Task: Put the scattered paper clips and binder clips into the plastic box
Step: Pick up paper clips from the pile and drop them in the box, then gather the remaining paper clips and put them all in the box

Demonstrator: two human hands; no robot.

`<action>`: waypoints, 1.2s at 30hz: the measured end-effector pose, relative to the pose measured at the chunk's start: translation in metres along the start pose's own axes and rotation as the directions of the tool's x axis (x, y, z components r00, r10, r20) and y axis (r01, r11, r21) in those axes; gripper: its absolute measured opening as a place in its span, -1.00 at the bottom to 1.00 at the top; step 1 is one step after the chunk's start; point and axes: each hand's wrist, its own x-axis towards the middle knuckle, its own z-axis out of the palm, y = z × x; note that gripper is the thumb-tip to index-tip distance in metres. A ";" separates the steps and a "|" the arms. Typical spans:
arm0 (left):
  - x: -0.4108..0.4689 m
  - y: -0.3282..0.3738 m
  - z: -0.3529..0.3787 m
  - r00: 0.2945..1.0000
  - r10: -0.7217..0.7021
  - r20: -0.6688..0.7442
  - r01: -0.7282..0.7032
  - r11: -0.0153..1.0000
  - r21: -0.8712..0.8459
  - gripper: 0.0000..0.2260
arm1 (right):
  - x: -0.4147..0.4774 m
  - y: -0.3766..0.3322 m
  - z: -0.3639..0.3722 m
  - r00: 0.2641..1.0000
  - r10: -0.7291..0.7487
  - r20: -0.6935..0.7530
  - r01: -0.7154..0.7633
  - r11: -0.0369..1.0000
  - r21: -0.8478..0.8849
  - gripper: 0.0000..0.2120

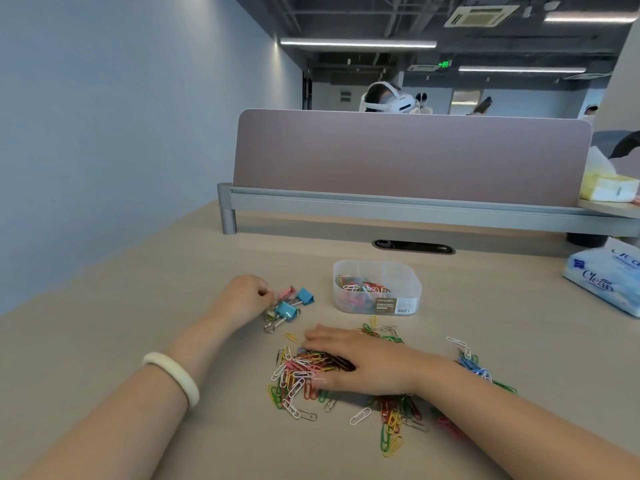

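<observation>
Nearest, the right hand (367,363) lies flat with its fingers (322,337) spread open on the heap of coloured paper clips (301,379), which spills under and just beyond the fingertips across the counter (138,306). Farther off, the left hand (242,296) has its fingers (265,292) curled shut on the binder clips (289,306). The plastic box (377,289) stands beyond both sets of fingers, apart from them, already holding clips.

Multicoloured paper clips (304,372), blue and pink binder clips (289,304), clear plastic box (377,289)
</observation>
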 end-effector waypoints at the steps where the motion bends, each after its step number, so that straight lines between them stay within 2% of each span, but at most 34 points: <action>1: 0.000 0.001 -0.001 1.000 0.012 0.001 -0.012 1.000 0.006 -0.81 | -0.004 0.000 -0.001 1.000 0.002 -0.011 -0.001 1.000 0.028 -0.48; 5: -0.011 0.020 -0.015 0.986 0.078 -0.146 -0.085 0.996 -0.042 -0.81 | -0.011 -0.003 -0.010 0.990 0.033 -0.135 -0.017 0.992 0.123 -0.57; 7: -0.027 0.030 -0.020 0.979 0.145 -0.147 -0.160 0.982 -0.100 -0.81 | -0.015 0.000 -0.016 0.972 0.080 -0.219 -0.038 0.981 0.188 -0.63; 8: -0.040 0.032 -0.018 0.975 0.201 -0.098 -0.212 0.970 -0.117 -0.79 | -0.020 0.003 -0.019 0.959 0.113 -0.259 -0.055 0.974 0.220 -0.65; 9: -0.056 0.035 -0.015 0.964 0.265 -0.003 -0.263 0.957 -0.125 -0.67 | -0.027 0.009 -0.021 0.942 0.147 -0.301 -0.073 0.967 0.244 -0.67; 10: -0.072 0.034 -0.011 0.940 0.320 0.120 -0.304 0.943 -0.134 -0.46 | -0.037 0.016 -0.021 0.924 0.180 -0.338 -0.092 0.961 0.261 -0.68; 11: -0.086 0.034 -0.006 0.904 0.346 0.252 -0.325 0.938 -0.121 -0.26 | -0.048 0.026 -0.020 0.906 0.215 -0.365 -0.117 0.955 0.272 -0.68; 12: -0.095 0.032 -0.001 0.870 0.342 0.355 -0.341 0.938 -0.069 -0.15 | -0.060 0.034 -0.018 0.893 0.250 -0.373 -0.148 0.948 0.281 -0.67; 13: -0.100 0.031 0.004 0.845 0.334 0.419 -0.364 0.932 -0.009 -0.13 | -0.072 0.042 -0.015 0.884 0.280 -0.373 -0.183 0.944 0.276 -0.62; 17: -0.099 0.037 0.017 0.814 0.325 0.481 -0.433 0.892 0.130 -0.07 | -0.110 0.064 -0.009 0.871 0.350 -0.345 -0.300 0.935 0.192 -0.19; 19: -0.098 0.043 0.024 0.812 0.322 0.488 -0.440 0.886 0.148 -0.03 | -0.117 0.069 -0.006 0.866 0.398 -0.303 -0.351 0.915 0.199 -0.13; 21: -0.097 0.053 0.032 0.817 0.318 0.482 -0.435 0.888 0.150 -0.03 | -0.116 0.067 -0.002 0.869 0.419 -0.262 -0.389 0.907 0.163 -0.12; 23: -0.093 0.066 0.039 0.820 0.335 0.463 -0.441 0.886 0.140 -0.09 | -0.108 0.061 0.002 0.882 0.395 -0.255 -0.381 0.918 0.108 -0.04; 24: -0.091 0.072 0.043 0.816 0.349 0.461 -0.449 0.885 0.124 -0.13 | -0.102 0.057 0.004 0.888 0.382 -0.254 -0.365 0.924 0.115 -0.06; 27: -0.086 0.086 0.049 0.790 0.417 0.450 -0.445 0.894 -0.049 -0.25 | -0.090 0.047 0.006 0.898 0.354 -0.262 -0.255 0.903 0.346 -0.34; 28: -0.084 0.088 0.049 0.794 0.429 0.431 -0.417 0.900 -0.127 -0.28 | -0.090 0.047 0.005 0.891 0.358 -0.279 -0.217 0.876 0.430 -0.37; 30: -0.078 0.088 0.045 0.824 0.424 0.375 -0.372 0.905 -0.207 -0.27 | -0.098 0.054 0.000 0.857 0.398 -0.327 -0.211 0.850 0.482 -0.36; 32: -0.069 0.088 0.044 0.836 0.410 0.365 -0.382 0.912 -0.150 -0.28 | -0.107 0.062 -0.005 0.833 0.440 -0.336 -0.257 0.846 0.468 -0.39; 36: -0.059 0.098 0.055 0.786 0.406 0.466 -0.445 0.895 -0.028 -0.37 | -0.102 0.063 0.001 0.849 0.442 -0.288 -0.342 0.877 0.337 -0.47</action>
